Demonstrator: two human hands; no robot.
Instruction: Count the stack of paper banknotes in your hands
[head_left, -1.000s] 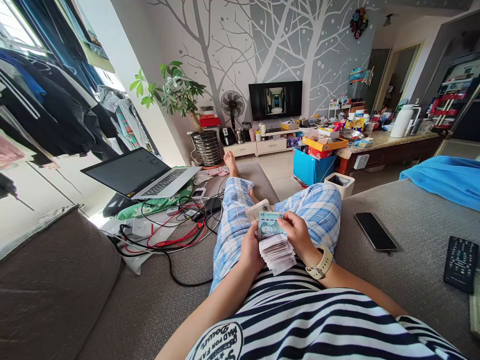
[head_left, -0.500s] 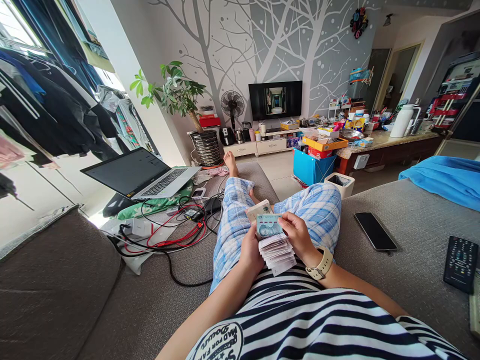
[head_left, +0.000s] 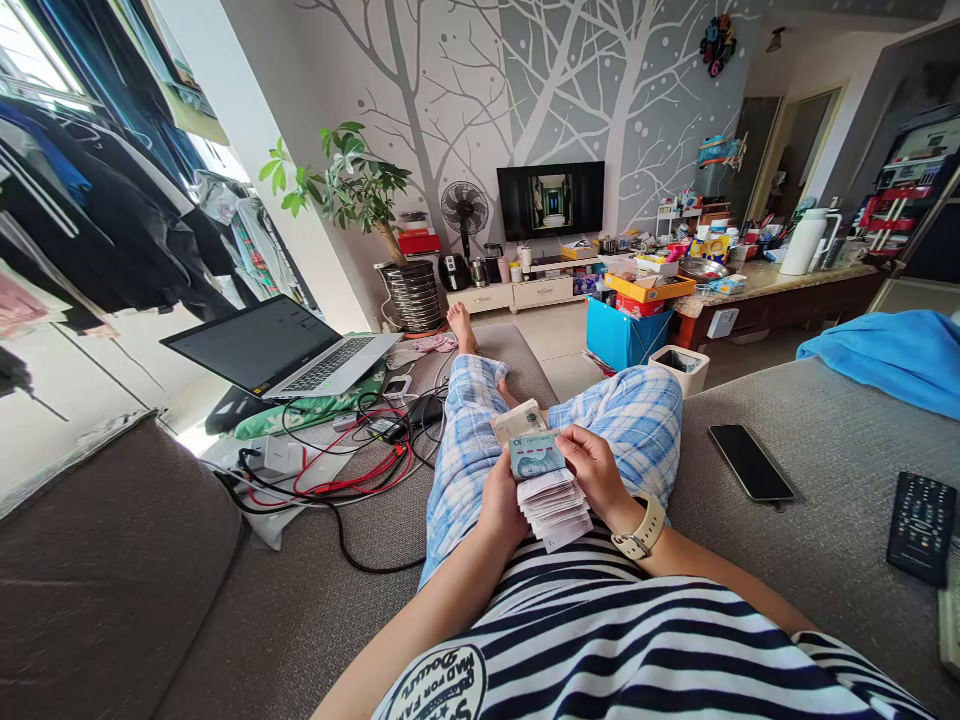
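A stack of banknotes [head_left: 553, 508] is gripped in my left hand [head_left: 501, 500], its near ends fanned out over the striped shirt [head_left: 592, 640]. A blue-green banknote [head_left: 536, 456] with a portrait lies across the top of the stack. The fingers of my right hand [head_left: 596, 462] pinch that note by its right edge; a pale watch sits on this wrist. Behind it, more banknotes [head_left: 521, 420] stick up past my left fingers. Both hands rest over my lap, between legs in blue checked trousers [head_left: 469, 440].
On the grey sofa [head_left: 360, 640], left, are an open laptop [head_left: 330, 365] and tangled cables [head_left: 375, 455]. A phone [head_left: 750, 462], a remote control [head_left: 921, 528] and a blue cloth [head_left: 892, 360] lie to the right. Farther off stand a bin [head_left: 694, 375] and a cluttered table [head_left: 780, 290].
The blue-green note has shifted slightly left and bends more, its portrait partly curled. My right hand stays pinched on its edge. My left hand has hardly moved.
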